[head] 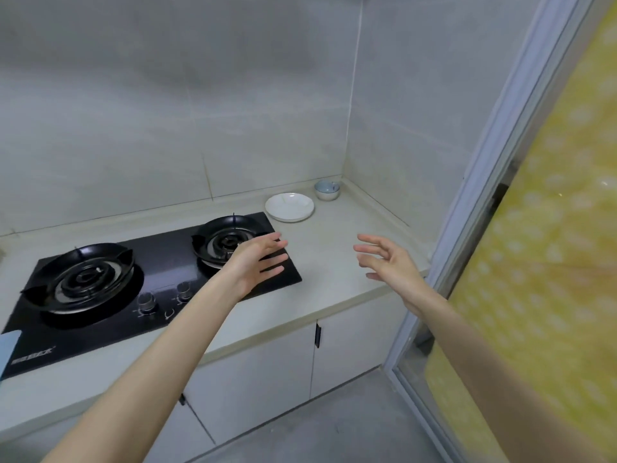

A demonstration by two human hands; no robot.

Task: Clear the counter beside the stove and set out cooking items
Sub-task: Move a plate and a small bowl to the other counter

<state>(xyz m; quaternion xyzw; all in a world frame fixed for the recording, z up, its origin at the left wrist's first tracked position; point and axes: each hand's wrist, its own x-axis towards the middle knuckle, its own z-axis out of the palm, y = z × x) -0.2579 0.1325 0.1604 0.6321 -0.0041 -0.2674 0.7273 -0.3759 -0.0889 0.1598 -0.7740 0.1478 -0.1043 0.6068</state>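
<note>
The left grip (258,262), a bare hand, is held out over the right end of the black stove (160,262), just in front of the right burner (227,240). Its fingers are straight and slightly spread, and it holds nothing. The right grip (390,262) is held over the pale surface (334,259) beside the stove, near the front edge. Its fingers are spread and loosely bent, and it is also empty. The two palms face each other, well apart, with bare surface between them. A white plate (289,206) lies at the back of the surface, just beside the stove's far right corner. A small blue and white bowl (327,189) stands upright just beyond the plate, in the corner where the tiled walls meet. Two knobs (165,297) sit at the stove's front, right of the left burner (83,279). White cabinet doors (267,372) are below, and a yellow patterned panel (551,262) is on the right.
</note>
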